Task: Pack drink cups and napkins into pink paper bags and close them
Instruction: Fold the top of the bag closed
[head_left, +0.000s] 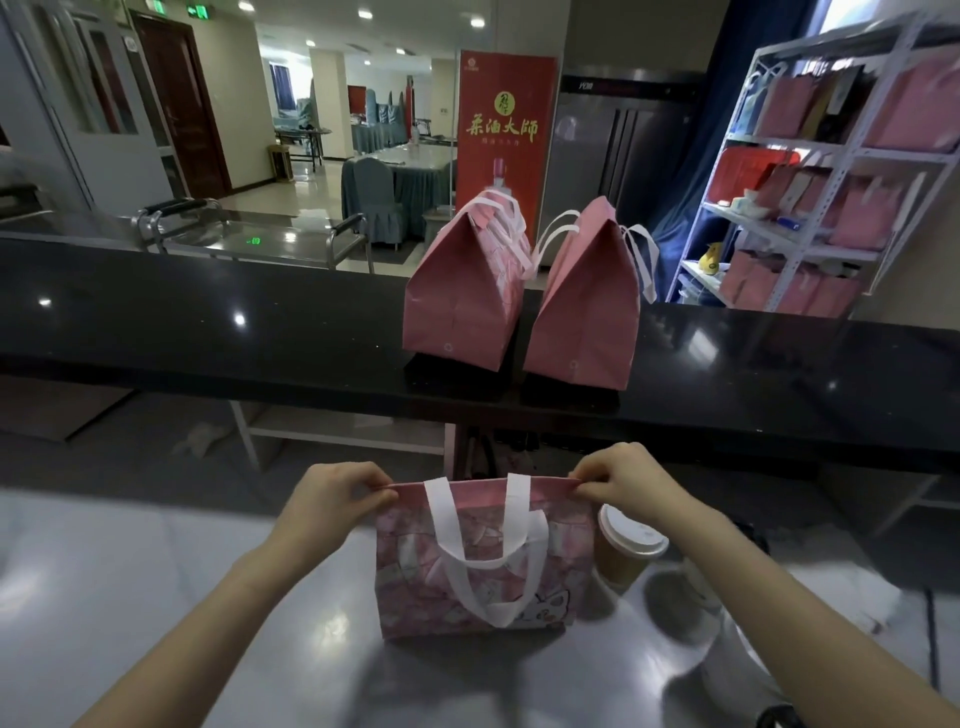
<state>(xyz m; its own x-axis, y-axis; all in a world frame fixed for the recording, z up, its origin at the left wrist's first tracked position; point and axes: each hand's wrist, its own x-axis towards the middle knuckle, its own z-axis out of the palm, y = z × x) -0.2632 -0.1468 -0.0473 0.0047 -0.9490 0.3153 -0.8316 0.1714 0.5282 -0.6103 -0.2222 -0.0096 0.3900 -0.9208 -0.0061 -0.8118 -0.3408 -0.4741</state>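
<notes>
Bags in plain sight: three, namely the near bag (415, 582), and beyond it the left far bag (462, 301) and the right far bag (587, 312), side by side.
Bags on the shelf (831, 171): several pink ones, beyond the near bag and to its right, too blurred to count.
Cups: one cup (626, 551) with a white lid, just right of the near bag.
Handles on the near bag: two white loops.
Grips: two, the left grip (337, 493) at the near bag's top left corner and the right grip (618, 475) at its top right corner.
Banners: one red banner (504, 130), far beyond the near bag.
</notes>
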